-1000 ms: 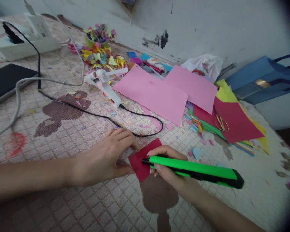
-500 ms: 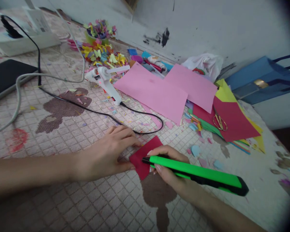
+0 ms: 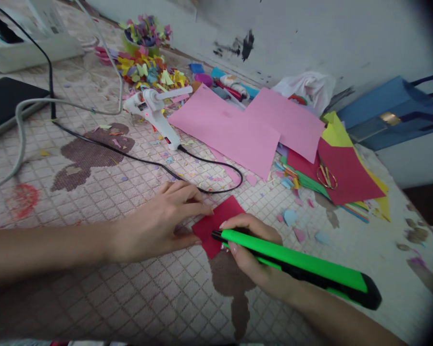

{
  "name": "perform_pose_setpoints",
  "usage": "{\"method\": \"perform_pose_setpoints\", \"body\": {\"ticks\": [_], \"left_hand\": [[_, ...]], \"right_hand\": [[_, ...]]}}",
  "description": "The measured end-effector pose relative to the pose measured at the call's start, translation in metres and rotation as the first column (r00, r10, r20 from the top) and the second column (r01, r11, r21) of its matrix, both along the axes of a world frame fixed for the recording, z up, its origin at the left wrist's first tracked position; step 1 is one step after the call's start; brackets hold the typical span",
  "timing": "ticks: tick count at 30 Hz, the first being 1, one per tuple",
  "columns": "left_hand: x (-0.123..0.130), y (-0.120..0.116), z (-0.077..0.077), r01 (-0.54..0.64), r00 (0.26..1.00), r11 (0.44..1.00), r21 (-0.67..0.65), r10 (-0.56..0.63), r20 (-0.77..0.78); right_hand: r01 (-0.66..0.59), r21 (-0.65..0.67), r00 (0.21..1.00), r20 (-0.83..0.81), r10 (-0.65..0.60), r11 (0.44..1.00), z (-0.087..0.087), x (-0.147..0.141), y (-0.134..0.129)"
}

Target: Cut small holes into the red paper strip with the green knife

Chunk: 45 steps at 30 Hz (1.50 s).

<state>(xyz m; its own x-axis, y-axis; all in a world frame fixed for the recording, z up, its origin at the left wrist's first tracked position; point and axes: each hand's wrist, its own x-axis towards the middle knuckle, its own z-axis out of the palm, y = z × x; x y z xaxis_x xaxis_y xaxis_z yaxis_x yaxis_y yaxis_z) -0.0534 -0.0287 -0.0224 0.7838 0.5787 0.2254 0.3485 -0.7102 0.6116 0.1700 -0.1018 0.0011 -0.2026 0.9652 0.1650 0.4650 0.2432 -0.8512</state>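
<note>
A small piece of dark red paper (image 3: 223, 211) lies flat on the patterned tablecloth. My left hand (image 3: 169, 216) rests at its left side, index finger and thumb spread apart, both tips touching the paper's edge. In my right hand (image 3: 258, 240) is a long green-and-black tool (image 3: 303, 257), gripped near its front between thumb and fingers. The tool's narrow black tip is over the paper; whether they touch I cannot tell. Something small and shiny shows under the tool near my right fingers, too small to name.
A white glue gun (image 3: 159, 120) with a looping black cord lies beyond my hands. Pink sheets (image 3: 227, 127), gold scissors (image 3: 325, 175) on red paper, and a bowl of paper flowers (image 3: 140, 45) sit farther back. A power strip (image 3: 32, 53) and black tablet-like device (image 3: 10, 105) stand left.
The view has shifted slightly. My left index finger reaches a little farther onto the red paper, and the tool's rear end has swung lower and nearer. Both hands stay by the paper.
</note>
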Motion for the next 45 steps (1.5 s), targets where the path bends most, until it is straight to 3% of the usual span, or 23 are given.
{"method": "perform_pose_setpoints", "body": {"ticks": [9, 27, 38, 45], "left_hand": [[0.0, 0.001, -0.001, 0.001, 1.0, 1.0, 0.007, -0.001, -0.011], [0.0, 0.004, 0.0, 0.021, 0.999, 1.0, 0.015, -0.021, -0.025], [-0.001, 0.001, -0.002, -0.002, 1.0, 0.999, 0.033, 0.003, -0.031], [0.0, -0.001, 0.0, -0.02, 1.0, 0.999, 0.038, 0.02, -0.015]], "right_hand": [[-0.044, 0.104, 0.998, 0.05, 0.039, 0.994, -0.002, -0.005, -0.003], [-0.091, 0.15, 0.991, 0.107, 0.075, 0.984, -0.001, -0.008, -0.001], [0.003, 0.008, 0.998, -0.057, -0.002, 1.0, 0.003, 0.002, 0.001], [0.11, 0.142, 0.99, -0.102, -0.096, 0.984, -0.014, 0.024, 0.008]]}}
